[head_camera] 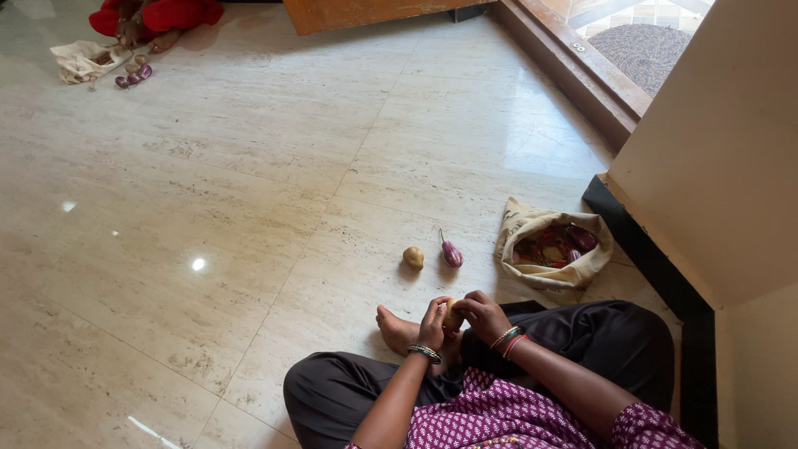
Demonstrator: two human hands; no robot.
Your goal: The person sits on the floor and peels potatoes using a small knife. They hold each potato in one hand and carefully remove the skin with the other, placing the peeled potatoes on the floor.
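Potato (pixel 451 315) — between both hands | left hand (pixel 433 324) grasping it | right hand (pixel 484 314) grasping it

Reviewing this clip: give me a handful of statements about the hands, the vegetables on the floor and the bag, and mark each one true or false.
1. Both hands, the left hand and the right hand, hold one potato between them. True.
2. The cloth bag beside the person is empty. False: it is open with reddish and purple items inside.
3. A second potato lies on the floor beside a small purple aubergine, the two apart. True.
4. The aubergine lies inside the bag. False: it lies on the floor, left of the bag.
5. Another person in red sits at the far top left, with another cloth bag and vegetables nearby. True.
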